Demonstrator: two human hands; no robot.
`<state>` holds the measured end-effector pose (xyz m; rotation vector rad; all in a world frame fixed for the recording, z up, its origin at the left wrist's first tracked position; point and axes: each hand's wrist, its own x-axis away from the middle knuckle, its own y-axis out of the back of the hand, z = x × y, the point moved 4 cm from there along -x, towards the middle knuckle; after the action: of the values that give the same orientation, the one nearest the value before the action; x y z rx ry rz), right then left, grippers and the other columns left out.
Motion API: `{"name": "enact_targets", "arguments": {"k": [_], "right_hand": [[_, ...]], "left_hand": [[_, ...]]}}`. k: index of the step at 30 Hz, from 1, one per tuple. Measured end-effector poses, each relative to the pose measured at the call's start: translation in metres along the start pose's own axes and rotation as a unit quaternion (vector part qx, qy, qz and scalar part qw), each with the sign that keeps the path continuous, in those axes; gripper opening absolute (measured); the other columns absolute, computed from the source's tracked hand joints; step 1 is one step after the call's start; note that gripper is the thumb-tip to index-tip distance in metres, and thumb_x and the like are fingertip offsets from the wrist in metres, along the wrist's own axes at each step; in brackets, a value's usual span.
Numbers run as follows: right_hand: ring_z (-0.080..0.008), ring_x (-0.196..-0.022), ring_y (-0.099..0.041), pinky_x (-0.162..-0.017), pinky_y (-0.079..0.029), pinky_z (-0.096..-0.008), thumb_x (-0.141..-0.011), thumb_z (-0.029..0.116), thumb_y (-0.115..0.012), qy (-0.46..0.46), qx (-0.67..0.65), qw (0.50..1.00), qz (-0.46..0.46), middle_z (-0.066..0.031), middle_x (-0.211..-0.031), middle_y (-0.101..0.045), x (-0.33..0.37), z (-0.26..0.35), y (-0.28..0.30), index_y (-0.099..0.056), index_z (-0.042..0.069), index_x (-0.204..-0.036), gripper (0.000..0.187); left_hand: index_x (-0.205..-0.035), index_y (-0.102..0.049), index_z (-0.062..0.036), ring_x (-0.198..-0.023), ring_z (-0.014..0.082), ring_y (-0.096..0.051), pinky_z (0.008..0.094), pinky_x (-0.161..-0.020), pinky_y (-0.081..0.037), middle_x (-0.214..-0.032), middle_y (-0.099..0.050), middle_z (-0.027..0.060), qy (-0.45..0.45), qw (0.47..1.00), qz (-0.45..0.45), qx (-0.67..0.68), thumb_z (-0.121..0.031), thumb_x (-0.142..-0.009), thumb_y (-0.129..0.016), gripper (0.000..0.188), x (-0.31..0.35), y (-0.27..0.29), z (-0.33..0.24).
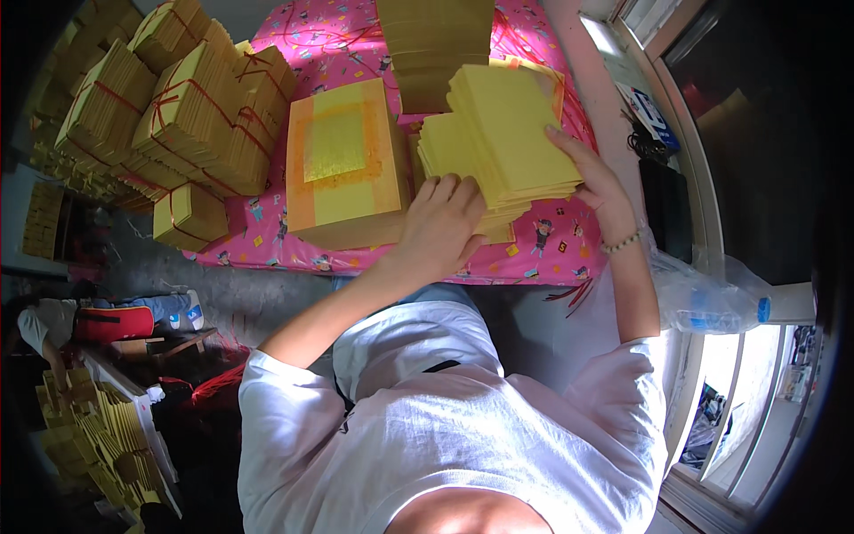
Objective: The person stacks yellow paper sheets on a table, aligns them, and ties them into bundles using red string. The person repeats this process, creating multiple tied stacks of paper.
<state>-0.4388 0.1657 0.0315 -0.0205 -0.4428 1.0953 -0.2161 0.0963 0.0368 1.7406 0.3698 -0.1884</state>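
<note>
A thick stack of yellow paper (507, 125) lies in front of me on the pink patterned tablecloth (338, 258), its layers shifted and fanned out to the left. My right hand (598, 182), with a beaded bracelet at the wrist, grips its right edge, thumb on top and fingers underneath. At the near left corner my left hand (442, 222) is closed with curled fingers against the paper; its fingertips are partly hidden. Left of it sits a separate block of paper (347, 203) with an orange border and a shiny gold square on top.
Bundles of yellow paper (191, 107) tied with red string are piled at the left. A tall yellow stack (438, 44) stands behind. Red strings (578, 107) trail along the right table edge. Plastic bottles (712, 303) lie by the window; another person (44, 325) is at lower left.
</note>
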Motion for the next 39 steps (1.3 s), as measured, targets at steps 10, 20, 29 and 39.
{"name": "enact_targets", "arguments": {"k": [10,20,29,39], "right_hand": [[-0.0113,-0.095,-0.062,-0.078,-0.049,-0.0236,-0.091,0.040,-0.060,-0.038,0.056,0.998,0.018,-0.0085,-0.108,-0.064,-0.010,-0.024,-0.025,-0.058,-0.002,-0.118,0.050],[-0.0142,-0.097,-0.062,-0.080,-0.048,-0.0248,-0.091,0.039,-0.059,-0.017,0.182,0.983,-0.013,-0.0119,-0.109,-0.065,-0.017,-0.030,-0.031,-0.057,-0.007,-0.118,0.053],[-0.0149,-0.092,-0.064,-0.075,-0.050,-0.0260,-0.088,0.044,-0.061,-0.019,0.183,0.983,-0.007,-0.0118,-0.107,-0.065,-0.020,-0.034,-0.028,-0.057,-0.006,-0.119,0.059],[-0.0142,-0.091,-0.063,-0.072,-0.050,-0.0272,-0.089,0.045,-0.059,-0.027,0.184,0.982,-0.013,-0.0090,-0.105,-0.066,-0.025,-0.027,-0.027,-0.059,0.000,-0.120,0.055]], "left_hand": [[-0.117,-0.054,0.0010,-0.121,0.0406,-0.040,0.0482,-0.101,-0.033,-0.125,-0.046,0.0236,0.041,0.998,-0.038,-0.007,-0.020,-0.071,-0.074,0.055,0.020,-0.023,-0.005],[-0.126,-0.042,0.0074,-0.128,0.0494,-0.029,0.0521,-0.106,-0.031,-0.133,-0.034,0.0321,0.077,0.988,-0.062,0.115,-0.012,-0.074,-0.070,0.062,0.032,-0.039,-0.005],[-0.123,-0.039,0.0083,-0.122,0.0482,-0.035,0.0502,-0.101,-0.036,-0.130,-0.034,0.0314,0.183,0.951,-0.064,0.242,-0.011,-0.076,-0.071,0.061,0.043,-0.006,-0.015],[-0.126,-0.052,-0.0129,-0.123,0.0440,-0.034,0.0511,-0.099,-0.036,-0.131,-0.040,0.0217,0.089,0.973,-0.201,0.075,-0.028,-0.077,-0.075,0.056,-0.007,-0.013,0.006]]}}
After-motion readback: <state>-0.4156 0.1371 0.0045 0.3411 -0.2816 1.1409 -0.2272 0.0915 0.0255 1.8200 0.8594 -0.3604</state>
